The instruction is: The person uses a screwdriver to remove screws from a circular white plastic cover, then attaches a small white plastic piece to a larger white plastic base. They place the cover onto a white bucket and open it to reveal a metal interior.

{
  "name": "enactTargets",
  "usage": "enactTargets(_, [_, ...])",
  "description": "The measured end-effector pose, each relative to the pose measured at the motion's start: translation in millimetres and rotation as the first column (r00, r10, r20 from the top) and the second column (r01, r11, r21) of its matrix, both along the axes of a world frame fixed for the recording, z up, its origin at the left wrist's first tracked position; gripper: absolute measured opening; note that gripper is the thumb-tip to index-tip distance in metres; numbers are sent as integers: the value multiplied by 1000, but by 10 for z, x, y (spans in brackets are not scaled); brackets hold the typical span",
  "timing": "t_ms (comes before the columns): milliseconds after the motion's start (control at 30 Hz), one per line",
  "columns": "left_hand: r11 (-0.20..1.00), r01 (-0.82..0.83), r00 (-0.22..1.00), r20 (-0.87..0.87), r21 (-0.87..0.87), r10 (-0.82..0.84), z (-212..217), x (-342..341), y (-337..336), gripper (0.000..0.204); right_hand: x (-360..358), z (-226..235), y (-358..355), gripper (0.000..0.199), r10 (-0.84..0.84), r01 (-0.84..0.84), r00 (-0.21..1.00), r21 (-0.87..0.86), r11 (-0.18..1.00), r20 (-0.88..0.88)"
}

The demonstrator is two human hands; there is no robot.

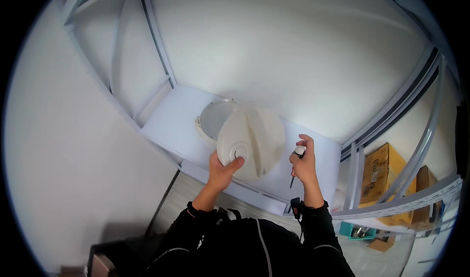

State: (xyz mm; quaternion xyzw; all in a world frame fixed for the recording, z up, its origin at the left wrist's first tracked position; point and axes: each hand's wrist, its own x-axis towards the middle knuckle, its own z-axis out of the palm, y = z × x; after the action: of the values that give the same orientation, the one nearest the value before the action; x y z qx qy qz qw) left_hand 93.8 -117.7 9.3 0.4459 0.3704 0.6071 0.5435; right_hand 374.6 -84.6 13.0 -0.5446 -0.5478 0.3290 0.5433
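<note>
A round, cream-white plastic cover (269, 137) is tilted up over the table, with a raised ridge across it and a small ringed hollow near its edge. My left hand (221, 173) grips it at the lower left, thumb on the front face by the hollow and the other fingers hidden behind. To the right, my right hand (306, 167) is closed around a screwdriver (299, 150) with a light and dark handle; its thin shaft points down toward me. Partly hidden behind the cover lies a round white part with a grey disc face (215, 119).
The white table (169, 113) stands against a pale wall, inside a grey metal frame (156, 32). Cardboard boxes (377, 174) are on the right beyond the frame. Lower down there is a teal bin (346, 229) with small items. A dark case-like object (117, 255) is at lower left.
</note>
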Motion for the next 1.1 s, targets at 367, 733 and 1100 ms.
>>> enactTargets(367, [946,263,891,423,-188,-163,162,-1409,873,57,-1581,354,82,65,75,-99,986,-165,981,-147])
enactTargets(733, [936,258,930,-203,-239,-308,79,-1830,2119,49,-1985,414,372,76,-41,13,997,-363,932,-67])
enactTargets(1100, [998,7,771,-637,55,29,-150,-1527,1358,65,-1740,158,580,58,-251,191,944,-267,945,-216])
